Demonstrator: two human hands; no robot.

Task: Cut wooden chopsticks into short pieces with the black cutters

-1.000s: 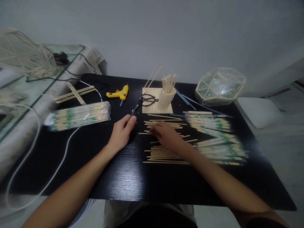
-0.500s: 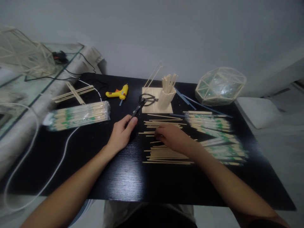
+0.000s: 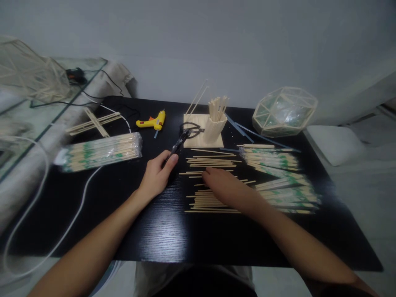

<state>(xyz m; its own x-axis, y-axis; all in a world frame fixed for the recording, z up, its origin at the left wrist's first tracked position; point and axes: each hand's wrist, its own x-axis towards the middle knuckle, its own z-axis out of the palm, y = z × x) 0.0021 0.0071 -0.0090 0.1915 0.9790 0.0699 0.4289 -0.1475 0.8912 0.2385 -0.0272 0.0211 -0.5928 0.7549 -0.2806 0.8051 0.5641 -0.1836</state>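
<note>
Tabletop point(image 3: 235, 243), black: near its middle I see loose sticks point(image 3: 206, 201) in rough rows, long axes running left to right, nearly parallel to the front edge. My left hand point(image 3: 158, 171) is closed around a dark tool point(image 3: 179, 143) whose long axis slants rightward toward the rear edge. My right hand point(image 3: 223, 182) lies over the middle rows with fingers curled down; whether they pinch a stick I cannot tell from this distance. Black surface runs, on my feed, between the nearest row and the front edge; a narrower strip parts the left hand from the sticks' left ends.
</note>
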